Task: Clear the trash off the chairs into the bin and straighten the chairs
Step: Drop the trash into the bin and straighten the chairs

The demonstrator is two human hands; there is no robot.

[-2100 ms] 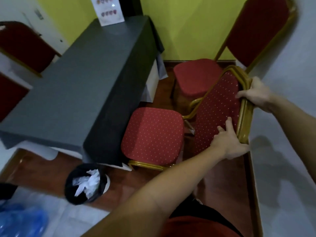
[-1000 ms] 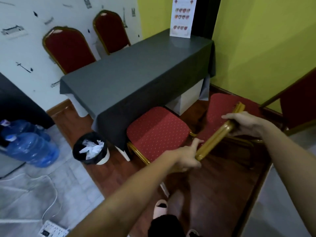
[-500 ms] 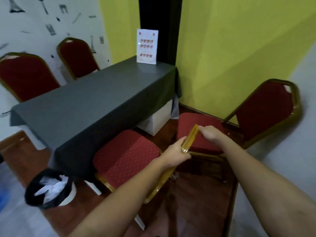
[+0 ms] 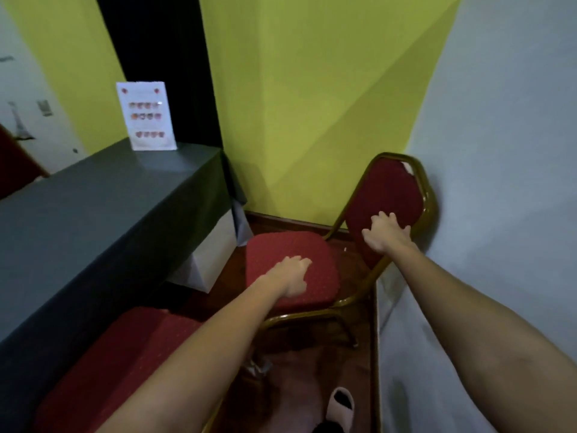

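Observation:
The far red chair with a gold frame stands in the corner, its back close to the white wall. My left hand lies palm down on its seat, fingers apart. Across the lower side edge of the backrest rests my right hand, fingers spread on the red pad and holding nothing. Part of the near red chair's seat shows at the lower left, beside the table. I see no trash on either seat. The bin is out of view.
A long table under a dark grey cloth runs along the left, with a white printed sign standing at its far end. Yellow walls close the corner; a white wall is tight on the right. A light slipper sits on the wooden floor.
Both hands let go of the near chair's gold backrest and moved forward onto the far chair, left to the seat, right to the backrest. The view swung right; the bin dropped out.

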